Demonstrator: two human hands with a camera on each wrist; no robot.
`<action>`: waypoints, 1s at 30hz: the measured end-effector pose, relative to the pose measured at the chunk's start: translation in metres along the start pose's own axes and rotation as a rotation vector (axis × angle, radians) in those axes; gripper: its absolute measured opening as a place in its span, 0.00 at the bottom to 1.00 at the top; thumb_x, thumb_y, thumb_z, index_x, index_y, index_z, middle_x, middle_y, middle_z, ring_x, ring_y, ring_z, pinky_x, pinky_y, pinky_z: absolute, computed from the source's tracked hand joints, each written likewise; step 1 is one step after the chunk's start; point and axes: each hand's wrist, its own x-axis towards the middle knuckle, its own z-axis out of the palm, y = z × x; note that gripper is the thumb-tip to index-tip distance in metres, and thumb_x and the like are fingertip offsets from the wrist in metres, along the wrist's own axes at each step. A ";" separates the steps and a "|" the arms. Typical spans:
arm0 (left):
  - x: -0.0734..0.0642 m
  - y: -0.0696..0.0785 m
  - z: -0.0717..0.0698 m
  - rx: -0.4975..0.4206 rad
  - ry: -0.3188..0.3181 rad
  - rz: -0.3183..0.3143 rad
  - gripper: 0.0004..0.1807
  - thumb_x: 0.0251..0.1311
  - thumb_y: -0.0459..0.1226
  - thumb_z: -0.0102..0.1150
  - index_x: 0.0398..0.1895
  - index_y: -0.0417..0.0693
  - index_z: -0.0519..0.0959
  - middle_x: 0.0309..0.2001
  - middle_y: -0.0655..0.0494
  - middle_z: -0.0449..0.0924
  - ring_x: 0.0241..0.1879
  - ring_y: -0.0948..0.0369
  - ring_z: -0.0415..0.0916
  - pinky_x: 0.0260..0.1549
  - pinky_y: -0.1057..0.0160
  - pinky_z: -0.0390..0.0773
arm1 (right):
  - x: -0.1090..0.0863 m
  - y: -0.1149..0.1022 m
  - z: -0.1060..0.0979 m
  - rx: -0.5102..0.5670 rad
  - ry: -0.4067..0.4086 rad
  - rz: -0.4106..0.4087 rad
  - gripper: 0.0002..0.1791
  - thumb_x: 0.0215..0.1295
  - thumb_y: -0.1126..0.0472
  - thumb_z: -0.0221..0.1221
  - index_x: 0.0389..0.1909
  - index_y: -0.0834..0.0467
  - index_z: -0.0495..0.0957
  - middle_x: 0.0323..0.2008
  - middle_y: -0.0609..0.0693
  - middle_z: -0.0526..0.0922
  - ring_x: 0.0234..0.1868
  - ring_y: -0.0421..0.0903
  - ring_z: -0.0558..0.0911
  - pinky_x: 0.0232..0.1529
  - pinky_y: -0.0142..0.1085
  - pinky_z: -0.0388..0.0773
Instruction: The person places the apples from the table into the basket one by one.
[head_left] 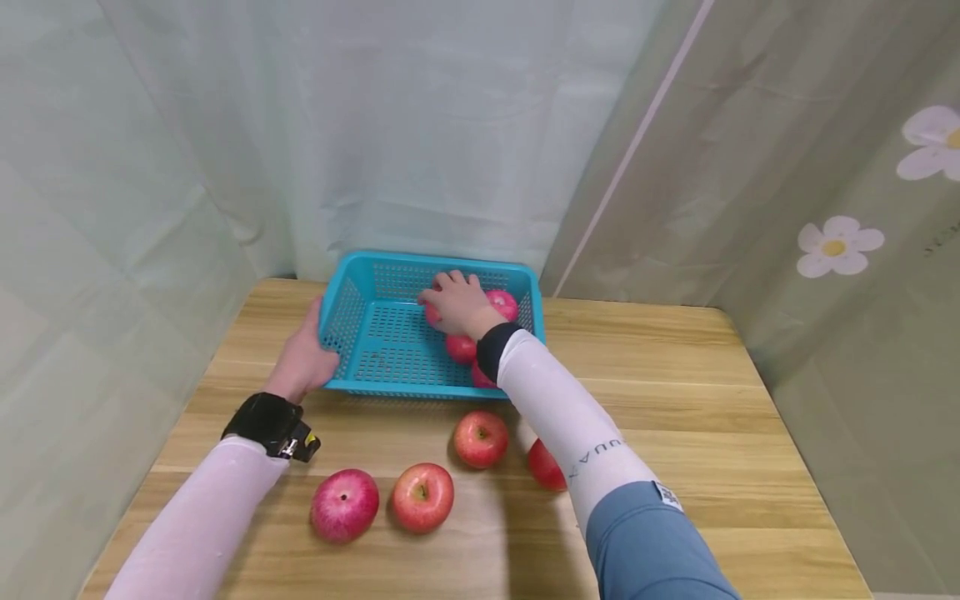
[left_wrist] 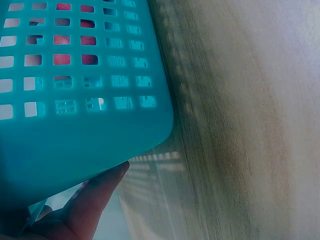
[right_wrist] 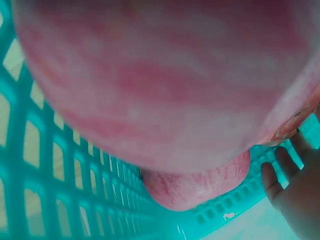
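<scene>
My left hand [head_left: 303, 360] grips the left rim of a blue plastic basket [head_left: 390, 354], thumb against its outside wall in the left wrist view. Inside the basket, my right hand [head_left: 459, 304] holds a red apple [head_left: 432, 316] from above, near the middle of the basket. The hand partly hides that apple. More apples lie to its right, among them a pink-red apple [head_left: 501, 302] and a red apple [head_left: 460, 348]. In the right wrist view a large blurred apple [right_wrist: 160, 90] fills the top, with another apple [right_wrist: 200, 187] below it.
On the wooden table [head_left: 660, 375], in front of the basket, lie a red apple [head_left: 481, 439], a lighter apple [head_left: 422, 497] and a dark pink apple [head_left: 344, 505]. Another apple [head_left: 546, 467] is partly behind the right forearm. A pale curtain [head_left: 435, 125] hangs behind the basket.
</scene>
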 end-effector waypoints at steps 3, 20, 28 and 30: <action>0.001 0.000 0.000 0.000 -0.003 0.000 0.60 0.48 0.19 0.46 0.80 0.57 0.26 0.71 0.26 0.51 0.56 0.36 0.61 0.50 0.36 0.69 | 0.000 0.001 0.001 0.012 -0.006 0.014 0.31 0.65 0.44 0.60 0.69 0.35 0.67 0.68 0.49 0.65 0.68 0.51 0.57 0.66 0.53 0.60; 0.002 0.001 -0.001 0.006 -0.015 0.014 0.60 0.47 0.20 0.45 0.80 0.56 0.26 0.72 0.26 0.50 0.56 0.36 0.60 0.50 0.35 0.69 | -0.008 0.007 -0.007 0.021 -0.114 -0.018 0.37 0.68 0.42 0.55 0.77 0.38 0.56 0.75 0.53 0.53 0.73 0.55 0.50 0.70 0.57 0.54; 0.004 -0.001 -0.005 0.012 -0.019 0.029 0.60 0.47 0.20 0.46 0.80 0.56 0.27 0.71 0.25 0.51 0.54 0.35 0.61 0.45 0.38 0.71 | -0.026 0.014 -0.025 0.170 -0.176 0.017 0.42 0.65 0.41 0.57 0.78 0.36 0.52 0.77 0.53 0.49 0.74 0.56 0.47 0.69 0.58 0.53; 0.005 -0.002 -0.006 0.008 -0.025 0.029 0.60 0.47 0.20 0.46 0.80 0.56 0.27 0.71 0.25 0.50 0.54 0.35 0.61 0.44 0.39 0.72 | -0.031 0.017 -0.031 0.207 -0.192 0.027 0.42 0.65 0.40 0.57 0.78 0.36 0.51 0.77 0.53 0.49 0.74 0.56 0.47 0.69 0.59 0.53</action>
